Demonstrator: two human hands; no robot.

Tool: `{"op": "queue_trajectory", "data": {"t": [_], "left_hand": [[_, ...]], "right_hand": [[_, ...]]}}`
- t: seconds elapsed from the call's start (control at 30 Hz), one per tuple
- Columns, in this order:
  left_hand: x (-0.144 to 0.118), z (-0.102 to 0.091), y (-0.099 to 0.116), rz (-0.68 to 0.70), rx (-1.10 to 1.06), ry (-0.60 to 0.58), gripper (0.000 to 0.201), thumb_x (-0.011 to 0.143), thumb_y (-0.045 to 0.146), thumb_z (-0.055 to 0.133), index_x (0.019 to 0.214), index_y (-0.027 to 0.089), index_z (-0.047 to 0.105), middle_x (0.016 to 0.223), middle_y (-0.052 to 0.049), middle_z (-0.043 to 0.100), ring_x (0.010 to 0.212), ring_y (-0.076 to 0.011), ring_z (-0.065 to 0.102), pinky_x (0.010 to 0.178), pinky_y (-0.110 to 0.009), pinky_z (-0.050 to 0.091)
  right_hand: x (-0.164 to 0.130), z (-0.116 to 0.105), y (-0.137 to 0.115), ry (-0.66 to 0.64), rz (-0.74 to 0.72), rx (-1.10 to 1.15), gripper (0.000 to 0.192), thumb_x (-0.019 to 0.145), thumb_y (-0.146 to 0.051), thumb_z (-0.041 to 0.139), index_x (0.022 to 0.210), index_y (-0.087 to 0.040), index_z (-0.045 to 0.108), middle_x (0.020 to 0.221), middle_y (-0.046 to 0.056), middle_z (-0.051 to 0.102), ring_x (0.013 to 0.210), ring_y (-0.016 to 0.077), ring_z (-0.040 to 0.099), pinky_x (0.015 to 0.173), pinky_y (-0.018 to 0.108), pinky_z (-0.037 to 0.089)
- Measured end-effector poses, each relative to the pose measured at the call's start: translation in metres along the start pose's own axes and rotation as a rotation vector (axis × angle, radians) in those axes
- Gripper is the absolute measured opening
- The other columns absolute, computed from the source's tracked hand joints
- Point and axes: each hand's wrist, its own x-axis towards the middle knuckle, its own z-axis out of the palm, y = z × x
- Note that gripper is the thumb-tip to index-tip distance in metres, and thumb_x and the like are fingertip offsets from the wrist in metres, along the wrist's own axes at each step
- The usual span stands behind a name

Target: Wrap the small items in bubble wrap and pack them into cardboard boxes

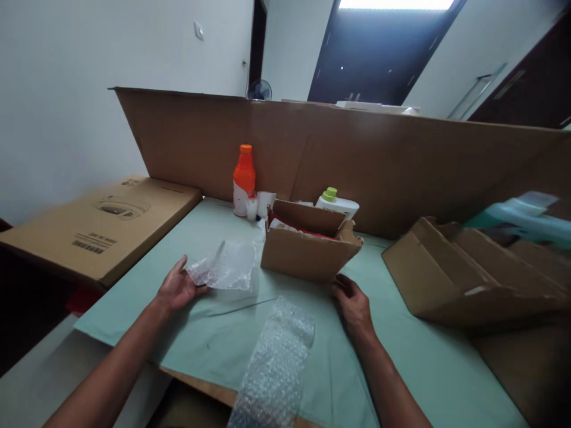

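Note:
My left hand is palm up at the left, its fingers under the near-left corner of a clear plastic sheet that looks like bubble wrap. The thumb rests at the sheet's edge. My right hand has its fingers curled at the lower right corner of a small open cardboard box. Inside the box, something red and some clear wrap show over the rim; the rest is hidden. A long strip of bubble wrap lies between my forearms and hangs over the table's near edge.
Behind the box stand an orange bottle, small white cups and a white bottle with a green cap. A flat carton lies left. A divided cardboard box with a blurred teal bottle is right. A tall cardboard panel closes the back.

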Motion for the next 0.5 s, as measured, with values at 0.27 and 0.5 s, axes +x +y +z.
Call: {"op": "queue_trajectory", "data": {"t": [0.27, 0.5], "left_hand": [[-0.001, -0.021, -0.013, 0.226, 0.399, 0.260, 0.053, 0.058, 0.027, 0.085, 0.106, 0.016, 0.067, 0.076, 0.000, 0.066, 0.061, -0.0137, 0.060, 0.052, -0.022, 0.050], [0.013, -0.014, -0.006, 0.286, 0.440, 0.307, 0.037, 0.059, 0.037, 0.072, 0.088, 0.014, 0.073, 0.077, -0.003, 0.072, 0.064, -0.0154, 0.061, 0.055, -0.022, 0.044]], "right_hand": [[-0.070, -0.026, -0.011, -0.215, -0.099, -0.246, 0.038, 0.078, -0.049, 0.064, 0.098, -0.019, 0.074, 0.103, 0.013, 0.076, 0.094, 0.0278, 0.070, 0.085, 0.044, 0.056], [-0.115, 0.018, -0.024, -0.281, -0.248, -0.560, 0.020, 0.077, -0.033, 0.068, 0.091, -0.020, 0.073, 0.128, 0.014, 0.068, 0.122, 0.0330, 0.057, 0.102, 0.051, 0.041]]}}
